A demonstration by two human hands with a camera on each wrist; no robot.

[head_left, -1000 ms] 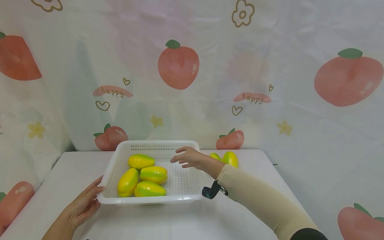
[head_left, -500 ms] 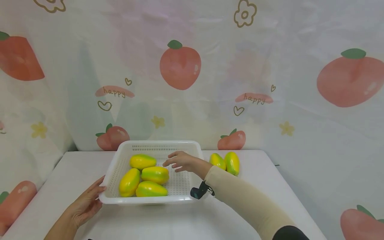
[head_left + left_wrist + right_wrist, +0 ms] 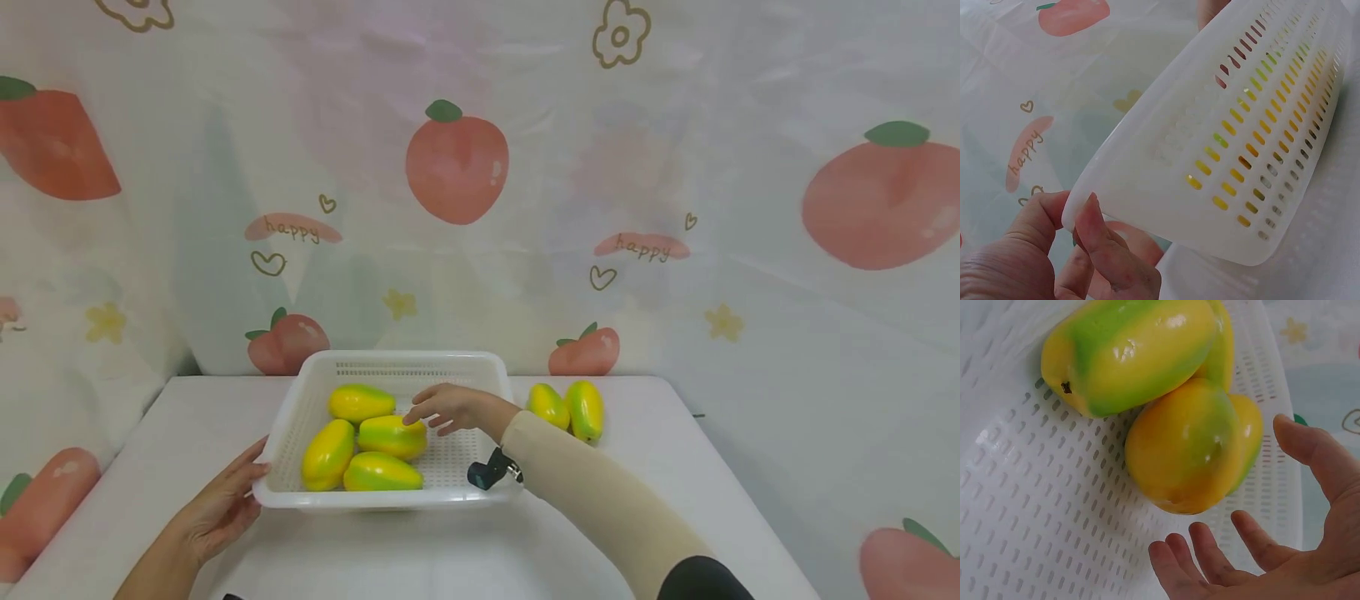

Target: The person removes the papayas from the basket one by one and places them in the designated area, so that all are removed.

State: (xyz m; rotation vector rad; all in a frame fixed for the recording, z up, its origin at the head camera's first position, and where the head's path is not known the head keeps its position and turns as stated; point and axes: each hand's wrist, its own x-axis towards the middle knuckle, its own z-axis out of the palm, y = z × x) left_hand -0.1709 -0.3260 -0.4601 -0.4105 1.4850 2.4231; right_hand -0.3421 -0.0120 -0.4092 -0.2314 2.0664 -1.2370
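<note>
A white perforated plastic basket (image 3: 390, 500) stands on the table with several glossy yellow-green fruits, shaped like mangoes or papayas, in its left half. My left hand (image 3: 221, 508) pinches the rim at the basket's front left corner; the left wrist view shows thumb and fingers on either side of that rim (image 3: 1107, 134). Over the basket's middle, my right hand (image 3: 463, 408) reaches in with spread fingers, its fingertips close to the middle fruit (image 3: 392, 437). In the right wrist view, the nearest fruit (image 3: 1182, 447) lies just beyond the spread right fingers (image 3: 1210, 550), which hold nothing.
Two more such fruits, one (image 3: 549, 406) beside the other (image 3: 585, 411), lie on the white table (image 3: 645, 467) right of the basket. A fruit-printed cloth (image 3: 465, 292) hangs behind the table. A small dark camera (image 3: 487, 471) sits at my right wrist.
My right hand has moved left and slightly down, from the basket's right side toward the fruits inside. The left hand keeps its hold on the rim. The whole view has shifted slightly.
</note>
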